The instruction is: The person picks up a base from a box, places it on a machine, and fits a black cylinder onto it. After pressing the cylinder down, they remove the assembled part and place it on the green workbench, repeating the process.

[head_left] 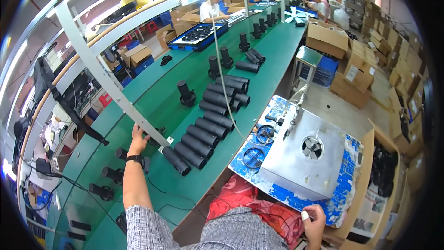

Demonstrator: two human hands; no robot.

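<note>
My left hand (pixel 137 140), with a dark band at the wrist, reaches over the green bench beside a pale metal post (pixel 113 90). Its thumb and fingers are apart, with nothing visible in them. Closest to it is a black flanged part (pixel 158 131), partly hidden by the post. Right of that hand lies a row of black tubes (pixel 196 144) on the bench. Low at the right, my right hand (pixel 314 222) hangs beside the blue-topped table; white tape wraps one finger. Its fingers are loosely bent, and I see nothing in them.
A silver metal box with a fan (pixel 309 153) stands on the worn blue table (pixel 240 164), beside black ring guards (pixel 253 157). Upright black tubes (pixel 185 94) line the green bench. A hose (pixel 217 56) hangs across it. Cartons (pixel 354 76) stand right; other people work farther along.
</note>
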